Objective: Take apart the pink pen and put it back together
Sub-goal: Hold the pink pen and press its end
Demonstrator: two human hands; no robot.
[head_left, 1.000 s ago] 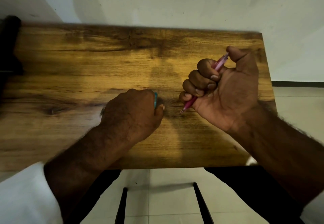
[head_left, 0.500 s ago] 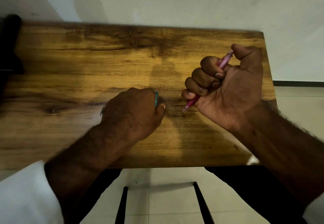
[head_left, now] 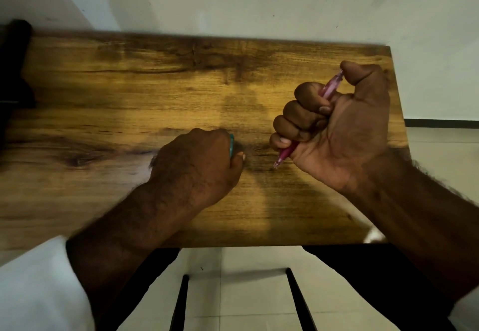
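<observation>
My right hand (head_left: 339,133) is a fist around the pink pen (head_left: 331,87), palm turned toward me. The pen's top end sticks out under my thumb, which rests on it. Its pointed tip (head_left: 276,165) pokes out below my little finger, just above the wooden table (head_left: 129,92). My left hand (head_left: 199,164) rests knuckles-up on the table, closed on a small teal object (head_left: 231,146) of which only an edge shows beside my thumb. The two hands are a short gap apart.
The table's near edge runs below my wrists, with black table legs (head_left: 178,302) and pale floor tiles beneath. A dark object (head_left: 13,71) sits at the table's far left edge. A white wall lies behind the table.
My right hand has drifted slightly right with the pen, and the thumb has stayed on the pen's top end. The left hand has stayed still.
</observation>
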